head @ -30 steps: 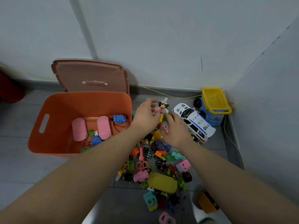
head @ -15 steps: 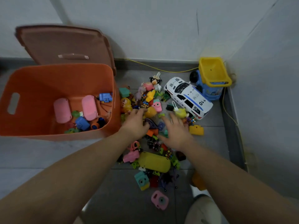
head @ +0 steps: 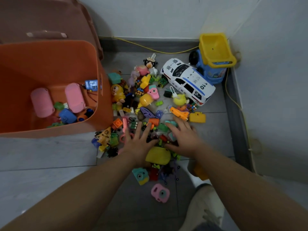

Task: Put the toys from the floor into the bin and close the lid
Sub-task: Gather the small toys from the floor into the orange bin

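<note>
On a grey tiled floor (head: 41, 155) in the corner of a white-walled room, seen from the head camera looking down, a pile of small toys (head: 146, 104) lies spread just right of an orange bin (head: 55, 64). The bin stands open, its brownish lid (head: 45, 19) tipped up behind it against the wall. Inside the bin sit two pink oval cases (head: 73, 97), a blue toy camera (head: 67, 116) and a few other small pieces.

Two bare forearms reach in from the bottom of the view. The left hand (head: 138, 142) is spread flat, fingers apart, pressing down on the near part of the pile, holding nothing. The right hand (head: 185, 137) is likewise open with splayed fingers, resting on the toys just beside the left. Between the two wrists lies a yellow oval case (head: 158, 155), touching the left hand.

Farther back, a white police car (head: 188, 80) marked 110 lies beyond the pile, and a blue truck with a yellow bucket (head: 215, 49) stands in the corner beside it. Nearer the viewer, a teal toy camera (head: 140, 175) and a pink toy camera (head: 160, 194) lie at the near end of the pile. A thin yellow cord (head: 150, 47) runs along the skirting.
</note>
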Demonstrator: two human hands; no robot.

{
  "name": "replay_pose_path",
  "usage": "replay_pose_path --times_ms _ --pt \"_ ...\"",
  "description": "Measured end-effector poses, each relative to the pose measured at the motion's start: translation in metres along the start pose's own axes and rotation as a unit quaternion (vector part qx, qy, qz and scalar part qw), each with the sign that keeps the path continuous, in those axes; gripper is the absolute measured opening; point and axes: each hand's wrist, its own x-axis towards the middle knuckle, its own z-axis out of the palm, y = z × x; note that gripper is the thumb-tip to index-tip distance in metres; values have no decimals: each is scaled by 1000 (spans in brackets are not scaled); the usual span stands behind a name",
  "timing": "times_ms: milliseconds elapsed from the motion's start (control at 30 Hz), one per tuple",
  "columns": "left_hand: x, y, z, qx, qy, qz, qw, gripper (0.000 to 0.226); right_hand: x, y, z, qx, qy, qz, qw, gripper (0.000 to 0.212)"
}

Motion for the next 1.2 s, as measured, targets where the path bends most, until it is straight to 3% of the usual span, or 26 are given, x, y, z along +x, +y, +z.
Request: replay_pose_path --times_ms 167,333,433,567,833,1000,1200 --pt "10 -1 -11 -55 61 -79 993 69 -9 16 -1 -18 -26 -15 999 101" --pt "8 -14 -23 -120 165 -147 968 48 -19 26 -1 -33 34 -9 999 95" --pt "8 -20 -23 -135 223 -134 956 37 -31 37 -5 -52 -51 -21 997 97" --pt "3 -15 -30 -244 192 -123 943 28 -54 42 -16 -71 -189 25 979 106" --pt "7 -13 -53 -365 123 -171 907 32 -76 31 -2 -67 -256 111 958 132" --pt "2 -18 -65 -418 112 -197 880 43 -69 15 -10 -49 -205 79 974 107" --pt "-8 -23 -85 -462 129 -196 855 40 -33 -15 -59 -30 -119 56 991 83"
